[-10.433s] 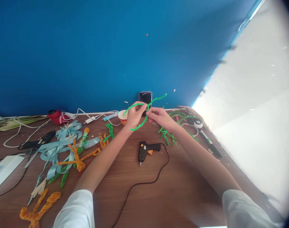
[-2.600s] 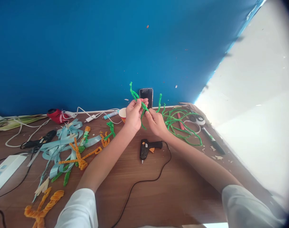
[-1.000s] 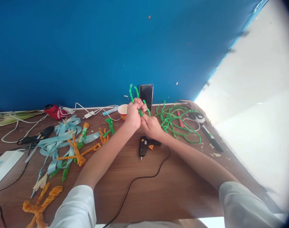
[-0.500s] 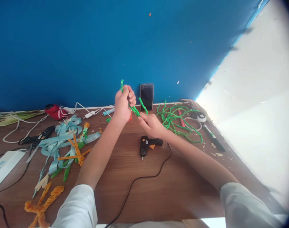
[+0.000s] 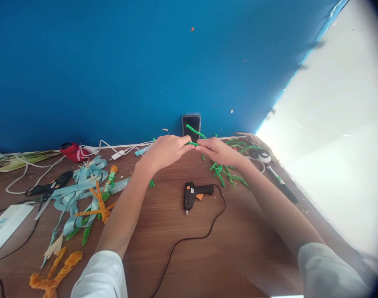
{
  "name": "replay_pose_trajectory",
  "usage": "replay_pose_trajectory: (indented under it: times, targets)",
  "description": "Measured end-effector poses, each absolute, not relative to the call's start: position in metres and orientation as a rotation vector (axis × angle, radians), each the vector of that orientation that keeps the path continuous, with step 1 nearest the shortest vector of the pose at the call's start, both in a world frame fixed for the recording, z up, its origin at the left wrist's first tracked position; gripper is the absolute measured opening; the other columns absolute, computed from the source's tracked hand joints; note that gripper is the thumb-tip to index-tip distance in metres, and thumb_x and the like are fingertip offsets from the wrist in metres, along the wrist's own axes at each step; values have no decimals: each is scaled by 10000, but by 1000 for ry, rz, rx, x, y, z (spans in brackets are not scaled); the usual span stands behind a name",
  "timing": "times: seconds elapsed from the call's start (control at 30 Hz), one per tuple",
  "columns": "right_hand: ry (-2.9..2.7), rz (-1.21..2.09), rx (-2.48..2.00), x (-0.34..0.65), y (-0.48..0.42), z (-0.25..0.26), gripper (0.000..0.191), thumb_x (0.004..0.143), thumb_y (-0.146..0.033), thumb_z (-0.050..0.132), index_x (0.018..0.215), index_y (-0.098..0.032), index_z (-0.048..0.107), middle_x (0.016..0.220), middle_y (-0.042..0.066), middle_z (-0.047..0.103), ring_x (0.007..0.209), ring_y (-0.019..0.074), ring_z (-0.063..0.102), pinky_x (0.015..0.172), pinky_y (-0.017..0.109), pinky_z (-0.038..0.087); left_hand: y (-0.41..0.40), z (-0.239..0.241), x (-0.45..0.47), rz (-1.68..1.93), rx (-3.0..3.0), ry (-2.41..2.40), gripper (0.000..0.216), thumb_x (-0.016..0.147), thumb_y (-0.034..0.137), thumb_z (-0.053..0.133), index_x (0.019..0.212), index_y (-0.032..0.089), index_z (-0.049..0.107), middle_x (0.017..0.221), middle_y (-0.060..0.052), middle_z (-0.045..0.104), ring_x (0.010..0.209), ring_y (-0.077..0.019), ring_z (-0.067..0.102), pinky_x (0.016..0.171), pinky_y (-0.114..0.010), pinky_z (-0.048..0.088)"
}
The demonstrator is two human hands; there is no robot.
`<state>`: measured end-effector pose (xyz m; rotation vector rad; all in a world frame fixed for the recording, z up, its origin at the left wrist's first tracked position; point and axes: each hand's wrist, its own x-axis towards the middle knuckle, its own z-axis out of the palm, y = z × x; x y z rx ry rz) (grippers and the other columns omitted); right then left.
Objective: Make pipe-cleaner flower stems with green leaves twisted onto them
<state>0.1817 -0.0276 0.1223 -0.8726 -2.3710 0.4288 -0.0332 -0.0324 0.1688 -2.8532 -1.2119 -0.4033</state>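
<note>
Between my two hands runs a green pipe cleaner [image 5: 193, 144], held over the back of the brown table. My left hand [image 5: 168, 152] is closed on it, back of the hand up. Fingertips of my right hand [image 5: 218, 151] pinch it close beside the left ones. A loose green end sticks up and to the left above the fingers, in front of a phone [image 5: 191, 120] leaning on the wall. How the strands run inside the hands is hidden. Under and beside my right forearm lies a pile of green pipe cleaners [image 5: 221, 169].
A black glue gun [image 5: 190, 196] lies mid-table, its cord running frontward. At left are blue ribbon [image 5: 78, 178], orange twisted pipe-cleaner shapes [image 5: 56, 277], another glue gun [image 5: 54, 184] and a white power strip [image 5: 8, 227]. A marker [image 5: 282, 184] is on the right.
My left hand has come down and turned palm-down. My right hand has risen slightly to the right, and the pipe cleaner between them now lies nearly level.
</note>
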Motion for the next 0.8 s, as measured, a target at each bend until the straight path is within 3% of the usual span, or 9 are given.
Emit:
replay_pose_trajectory:
  times: [0.23, 0.4, 0.53, 0.67, 0.8]
  targets:
    - [-2382, 428, -990, 188, -38, 142, 254, 971, -340, 388, 802, -192, 507, 563, -49, 412, 533, 106, 372, 563, 248, 230, -35, 167, -33, -341, -2977, -1272, 325, 951, 395, 310, 997, 227, 585, 687, -30, 601, 598, -174, 508, 565, -275, 264]
    - [-2379, 485, -1031, 183, -39, 136, 214, 962, -314, 375, 800, -199, 455, 594, -43, 447, 528, 105, 367, 560, 255, 229, -31, 156, -25, -512, -2973, -1249, 246, 903, 315, 378, 790, 192, 559, 612, -9, 509, 550, -137, 398, 558, -283, 215]
    - [-2316, 565, -965, 177, -40, 131, 211, 909, -233, 388, 702, -199, 363, 593, -53, 360, 550, 96, 320, 563, 255, 220, -30, 147, -19, -851, -3126, -1330, 160, 828, 260, 445, 692, 181, 474, 563, 39, 346, 539, -98, 274, 542, -263, 201]
    - [-2020, 774, -971, 166, -48, 127, 234, 800, -187, 398, 600, -200, 278, 590, -52, 231, 551, 85, 232, 528, 249, 192, -36, 137, -13, -1264, -3310, -1383, 236, 783, 229, 459, 587, 167, 344, 591, 38, 280, 575, -83, 261, 541, -251, 193]
    - [-1657, 1140, -845, 151, -65, 126, 248, 754, -187, 417, 538, -200, 296, 541, -59, 226, 519, 76, 181, 484, 248, 159, -52, 131, -3, -1908, -3467, -1573, 285, 802, 267, 450, 579, 180, 296, 525, 62, 226, 494, -64, 205, 489, -242, 146]
